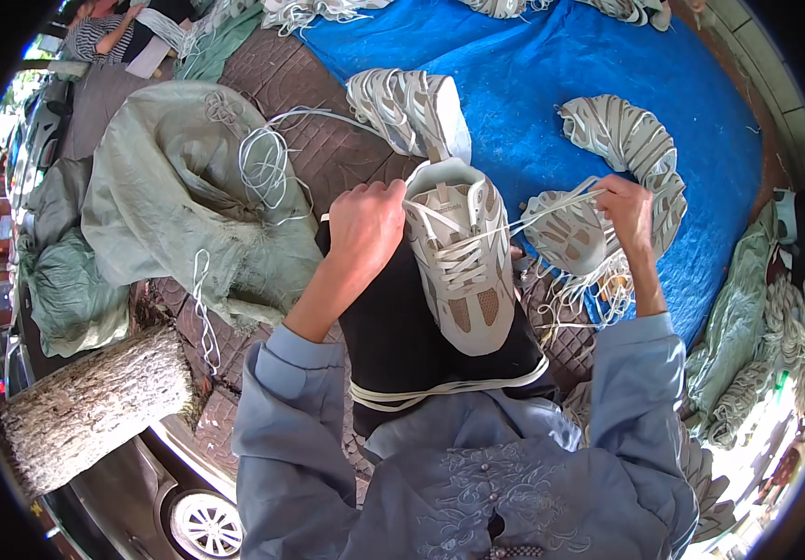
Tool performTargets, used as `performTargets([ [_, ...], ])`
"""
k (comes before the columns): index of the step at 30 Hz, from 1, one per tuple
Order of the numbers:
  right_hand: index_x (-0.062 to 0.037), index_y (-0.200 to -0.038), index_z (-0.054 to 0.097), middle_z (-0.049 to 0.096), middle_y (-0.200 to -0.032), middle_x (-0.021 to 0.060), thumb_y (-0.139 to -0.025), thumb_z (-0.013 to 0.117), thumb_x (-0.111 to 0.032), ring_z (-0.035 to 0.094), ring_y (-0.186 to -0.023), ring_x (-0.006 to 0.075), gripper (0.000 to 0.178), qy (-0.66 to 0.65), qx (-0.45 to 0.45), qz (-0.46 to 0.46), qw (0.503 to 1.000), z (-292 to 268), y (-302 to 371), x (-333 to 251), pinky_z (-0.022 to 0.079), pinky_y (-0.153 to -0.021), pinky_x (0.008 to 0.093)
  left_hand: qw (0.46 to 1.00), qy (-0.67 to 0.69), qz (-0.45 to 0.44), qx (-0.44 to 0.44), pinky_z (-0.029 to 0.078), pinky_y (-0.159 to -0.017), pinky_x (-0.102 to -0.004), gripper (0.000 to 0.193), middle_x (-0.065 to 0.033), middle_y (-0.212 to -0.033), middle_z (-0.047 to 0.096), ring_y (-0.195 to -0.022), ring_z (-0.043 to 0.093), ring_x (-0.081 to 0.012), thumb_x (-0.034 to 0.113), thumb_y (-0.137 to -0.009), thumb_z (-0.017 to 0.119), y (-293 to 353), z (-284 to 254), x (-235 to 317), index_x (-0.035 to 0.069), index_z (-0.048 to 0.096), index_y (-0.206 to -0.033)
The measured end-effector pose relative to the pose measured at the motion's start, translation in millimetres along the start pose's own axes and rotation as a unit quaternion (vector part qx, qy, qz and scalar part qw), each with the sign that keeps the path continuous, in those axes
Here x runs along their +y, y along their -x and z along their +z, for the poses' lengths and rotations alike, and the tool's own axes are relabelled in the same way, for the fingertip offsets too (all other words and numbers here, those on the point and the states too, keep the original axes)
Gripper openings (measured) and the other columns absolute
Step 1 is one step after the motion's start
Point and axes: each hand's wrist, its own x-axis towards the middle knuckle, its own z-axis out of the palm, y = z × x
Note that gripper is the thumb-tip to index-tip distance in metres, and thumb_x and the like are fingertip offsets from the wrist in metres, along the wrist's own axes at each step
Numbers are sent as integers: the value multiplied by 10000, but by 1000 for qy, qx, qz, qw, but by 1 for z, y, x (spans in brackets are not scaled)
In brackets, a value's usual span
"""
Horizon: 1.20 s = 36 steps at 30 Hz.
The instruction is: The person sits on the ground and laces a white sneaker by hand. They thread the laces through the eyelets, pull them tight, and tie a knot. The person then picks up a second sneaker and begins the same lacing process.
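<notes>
Blue-grey embroidered shirt [514, 467] cloth sits nearest; past it, between the two sets of fingers, a beige-and-white sneaker [466, 280] rests on the black-clad lap [379, 345], toe toward the wearer. The right hand [628, 213] has fingers pinched tight on white laces [552, 213] stretched from the shoe; the left hand's [365, 222] curl closed beside the collar, on what I can't tell. I'd pull evenly, strands untwisted, tongue centred.

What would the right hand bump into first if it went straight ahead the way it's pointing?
The right hand would probably meet the curved row of shoes on the blue sheet, though it might pass above them; depth is unclear.
</notes>
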Motion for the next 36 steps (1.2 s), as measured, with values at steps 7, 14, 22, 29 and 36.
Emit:
performTargets([
  [7, 6, -753, 638, 588, -622, 33, -661, 561, -20, 531, -552, 74, 123, -128, -31, -23, 991, -7, -6, -59, 420, -485, 232, 987, 155, -38, 28, 456, -663, -375, 194, -113, -827, 591, -772, 569, -294, 84, -716, 602, -10, -26, 15, 61, 559, -903],
  [14, -40, -866, 642, 601, -647, 59, -685, 585, -52, 562, -572, 104, 191, -130, -39, -319, 938, 23, -19, -179, 446, -518, 243, 723, 660, -118, -168, 464, -625, -295, 219, -78, -706, 568, -612, 572, -170, 190, -867, 496, -26, -50, 54, -2, 548, -960],
  [22, -118, -953, 603, 606, -777, 54, -675, 563, -68, 588, -746, 226, 285, 114, 19, -503, 857, 137, 2, -104, 469, -640, 319, 521, 789, -275, 177, 385, -538, -234, 211, 15, -622, 416, -480, 399, -92, -24, -761, 506, -3, -92, -131, -10, 492, -972],
  [29, -20, -787, 619, 582, -657, 95, -623, 594, 29, 543, -559, 162, 174, -177, -120, -321, 923, 157, -17, -106, 426, -497, 292, 449, 726, -427, 297, 298, -461, -231, 175, 9, -589, 409, -457, 329, -74, 94, -899, 400, 107, -116, -317, -26, 497, -982],
  [36, 24, -918, 542, 433, -601, -21, -797, 521, -20, 319, -456, 21, 130, -599, -189, -27, 778, -11, -77, -90, 242, -405, 172, 424, 618, -571, 335, 220, -381, -209, 163, 14, -589, 440, -407, 252, -69, 111, -894, 429, 210, -113, -379, 12, 510, -995],
])
